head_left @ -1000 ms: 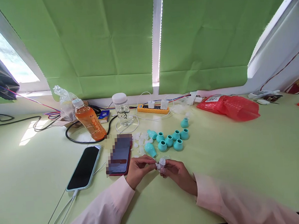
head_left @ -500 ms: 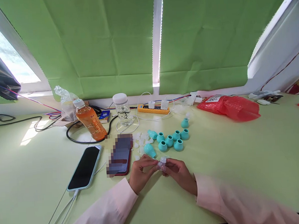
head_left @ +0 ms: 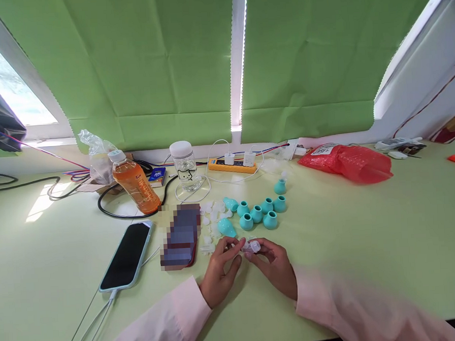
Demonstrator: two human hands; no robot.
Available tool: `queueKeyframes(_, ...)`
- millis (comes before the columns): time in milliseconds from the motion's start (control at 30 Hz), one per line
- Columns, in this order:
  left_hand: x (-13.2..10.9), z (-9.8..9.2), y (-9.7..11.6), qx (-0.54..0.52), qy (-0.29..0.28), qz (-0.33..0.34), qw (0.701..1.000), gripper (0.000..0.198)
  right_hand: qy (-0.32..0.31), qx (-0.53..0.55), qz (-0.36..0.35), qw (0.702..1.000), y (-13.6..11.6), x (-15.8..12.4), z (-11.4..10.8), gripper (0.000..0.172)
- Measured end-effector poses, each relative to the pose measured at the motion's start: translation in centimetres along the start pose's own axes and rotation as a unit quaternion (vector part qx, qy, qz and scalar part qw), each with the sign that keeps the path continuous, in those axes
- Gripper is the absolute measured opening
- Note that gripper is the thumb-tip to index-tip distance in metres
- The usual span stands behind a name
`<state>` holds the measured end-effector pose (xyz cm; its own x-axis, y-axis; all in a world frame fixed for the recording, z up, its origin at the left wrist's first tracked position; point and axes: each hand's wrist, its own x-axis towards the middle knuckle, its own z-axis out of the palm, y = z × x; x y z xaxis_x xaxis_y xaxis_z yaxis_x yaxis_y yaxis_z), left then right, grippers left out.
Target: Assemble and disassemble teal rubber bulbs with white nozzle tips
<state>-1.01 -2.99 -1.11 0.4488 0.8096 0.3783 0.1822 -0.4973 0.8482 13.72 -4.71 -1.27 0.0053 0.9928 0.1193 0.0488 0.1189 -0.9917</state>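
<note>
A dark-screened smartphone (head_left: 127, 254) on a charging cable lies at the left of a pale green table (head_left: 368, 244), with a bottle of orange drink (head_left: 136, 181) behind it. A second phone (head_left: 179, 236) in a red case and a lidded glass jar (head_left: 184, 165) with a cat drawing stand further along. Small translucent white caps (head_left: 213, 214) are scattered toward the middle. Just in front of them, the left hand (head_left: 219, 270), fingers loosely curled, brings thumb and forefinger tips to one end of a small clear plastic piece (head_left: 252, 246). The right hand (head_left: 274, 262) pinches the other end between thumb and fingertips. The piece is held just above the table near its front edge. Its long axis runs roughly left to right between the two hands, and the rounder end appears to point right, though it is too small to be sure. It looks very light, thin-walled and smooth, so likely slippery and easily crushed, and best gripped gently at its ends with the fingertips. Behind the hands sits a cluster of teal rubber bulbs (head_left: 258, 212), some upright and some on their sides, and a red plastic bag (head_left: 345, 162) lies far right.
</note>
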Motion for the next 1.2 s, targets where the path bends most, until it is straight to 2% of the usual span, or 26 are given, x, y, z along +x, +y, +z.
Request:
queueKeyframes(133,0.0,-0.2,0.0,-0.044,-0.022,-0.035,0.998,0.038,0.027,-0.028,-0.018,0.999,0.4,0.1,-0.1,0.019)
queueKeyframes(333,0.1,-0.3,0.0,-0.091,-0.044,-0.061,0.993,0.039,0.020,-0.029,-0.026,0.999,0.4,0.2,-0.2,0.018)
queueKeyframes(633,0.1,-0.3,0.3,-0.029,-0.038,0.002,0.999,0.041,0.003,-0.009,-0.020,1.000,0.3,0.1,-0.2,0.020)
queueKeyframes(833,-0.2,-0.1,-0.2,0.059,-0.035,0.035,0.997,0.043,-0.006,-0.042,-0.025,0.999,0.3,0.0,-0.3,0.017)
queueKeyframes(933,-0.3,-0.1,-0.2,0.070,-0.025,0.044,0.996,0.044,-0.018,-0.061,-0.038,0.997,0.3,-0.2,-0.3,0.017)
queueKeyframes(1067,-0.2,-0.3,0.3,0.028,-0.008,0.034,0.999,0.034,-0.024,-0.097,-0.092,0.991,0.3,-0.3,-0.3,0.015)
queueKeyframes(1200,0.0,-0.5,0.8,-0.081,0.011,-0.033,0.996,0.022,-0.038,-0.143,-0.219,0.965,0.0,-0.3,-0.5,0.017)
